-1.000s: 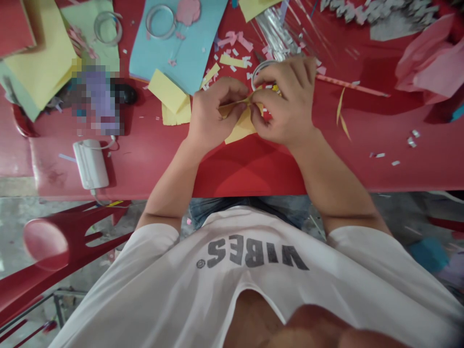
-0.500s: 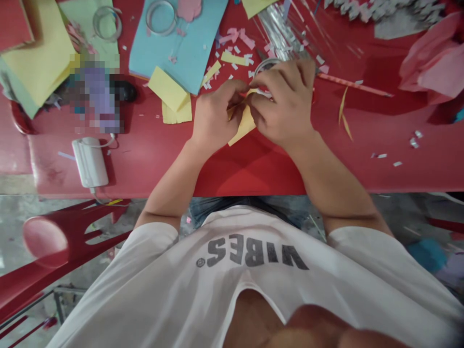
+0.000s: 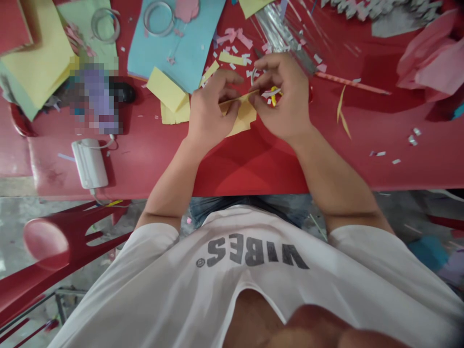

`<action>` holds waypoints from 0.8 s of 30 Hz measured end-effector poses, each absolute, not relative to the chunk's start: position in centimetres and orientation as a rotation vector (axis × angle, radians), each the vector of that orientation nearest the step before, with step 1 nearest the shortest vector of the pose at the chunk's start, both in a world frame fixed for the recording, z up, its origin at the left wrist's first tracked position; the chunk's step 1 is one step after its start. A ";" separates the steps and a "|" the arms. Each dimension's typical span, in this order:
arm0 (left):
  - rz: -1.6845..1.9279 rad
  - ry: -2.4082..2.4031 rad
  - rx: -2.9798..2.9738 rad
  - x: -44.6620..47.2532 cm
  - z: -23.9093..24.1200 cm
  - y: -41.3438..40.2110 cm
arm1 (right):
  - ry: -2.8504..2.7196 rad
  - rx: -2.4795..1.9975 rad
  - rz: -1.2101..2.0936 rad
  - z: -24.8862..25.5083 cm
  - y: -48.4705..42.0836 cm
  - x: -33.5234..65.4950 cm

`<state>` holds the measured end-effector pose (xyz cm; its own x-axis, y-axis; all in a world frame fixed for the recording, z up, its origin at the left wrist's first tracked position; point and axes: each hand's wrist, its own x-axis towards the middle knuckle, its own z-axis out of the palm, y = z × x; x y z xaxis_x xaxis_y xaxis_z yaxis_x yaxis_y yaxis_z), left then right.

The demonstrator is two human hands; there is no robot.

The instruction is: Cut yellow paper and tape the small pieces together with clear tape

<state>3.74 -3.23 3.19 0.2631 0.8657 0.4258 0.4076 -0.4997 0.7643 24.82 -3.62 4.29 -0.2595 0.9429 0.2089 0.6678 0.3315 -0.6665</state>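
Observation:
A folded piece of yellow paper (image 3: pixel 245 112) is held between my two hands, just above the red table (image 3: pixel 250 169). My left hand (image 3: pixel 213 106) grips its left side, thumb in front and fingers behind. At the paper's upper right edge, my right hand (image 3: pixel 284 94) pinches it between thumb and index finger. Behind the right fingers a tape roll (image 3: pixel 254 75) is partly hidden, along with a small bright yellow thing (image 3: pixel 274 96). To the left of my left hand lie more folded yellow papers (image 3: pixel 168 92).
Blue paper (image 3: pixel 145 60) carries a tape roll (image 3: pixel 159 19) and a pink paper flower (image 3: pixel 187 8). Paper scraps, a pink patterned pencil (image 3: pixel 351 83) and silvery strips (image 3: pixel 273 26) lie beyond my hands. A white power bank (image 3: pixel 90 164) and a red chair (image 3: pixel 47 241) are at left.
My hands have moved slightly apart along the yellow paper, and its upper edge now shows between them. The right fingers have lifted and spread, uncovering the small yellow thing.

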 end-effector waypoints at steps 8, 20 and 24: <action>1.168 1.131 1.926 3.8 4.3 -3.5 | -1.976 -1.306 0.713 3.8 -3.9 24.4; 0.825 1.243 1.805 3.4 3.6 -3.0 | -2.222 -1.460 0.240 2.3 -0.2 27.6; 0.732 1.258 1.924 3.1 1.5 -2.1 | -2.327 -1.501 0.201 0.8 0.7 27.8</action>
